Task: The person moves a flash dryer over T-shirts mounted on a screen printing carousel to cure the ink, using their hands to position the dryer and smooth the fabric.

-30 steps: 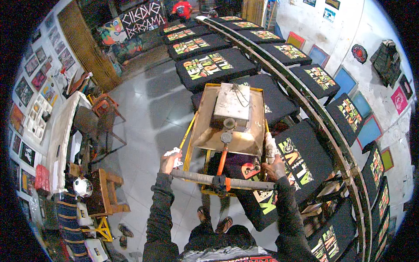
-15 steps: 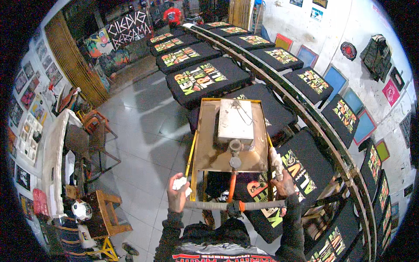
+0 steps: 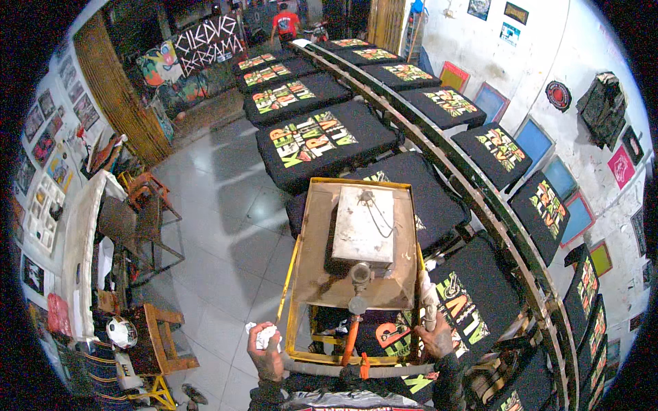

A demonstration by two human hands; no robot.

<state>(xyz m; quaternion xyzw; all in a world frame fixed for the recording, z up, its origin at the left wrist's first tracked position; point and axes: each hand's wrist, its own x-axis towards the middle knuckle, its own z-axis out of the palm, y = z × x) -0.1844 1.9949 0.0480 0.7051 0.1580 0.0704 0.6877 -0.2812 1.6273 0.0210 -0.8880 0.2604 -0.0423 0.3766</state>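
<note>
In front of me stands a wheel-less-looking yellow frame (image 3: 295, 346) carrying a flat brown metal hood (image 3: 319, 274) with a pale box (image 3: 363, 226) on top. A pipe fitting and an orange hose (image 3: 351, 339) run from the hood toward me. My left hand (image 3: 267, 359) closes on a white crumpled wrapping (image 3: 263, 335) at the end of the frame's left yellow bar. My right hand (image 3: 436, 337) grips the pale wrapped handle (image 3: 429, 301) on the right. A grey wrapped crossbar (image 3: 308, 368) lies close to my body. Under the frame lies a printed black shirt (image 3: 466, 301).
Rows of black printed shirts on boards (image 3: 322, 140) flank a long curved metal rail (image 3: 480, 185). Coloured screen frames (image 3: 534, 140) lean against the right wall. Chairs (image 3: 147, 219), a wooden stool (image 3: 164, 335) and a ball-like helmet (image 3: 123, 331) stand left. A person in red (image 3: 284, 24) is far off.
The hood and frame have come nearer to me, and the frame's near yellow edge now shows. Both hands sit lower in view, the left one also further left. Both keep their hold.
</note>
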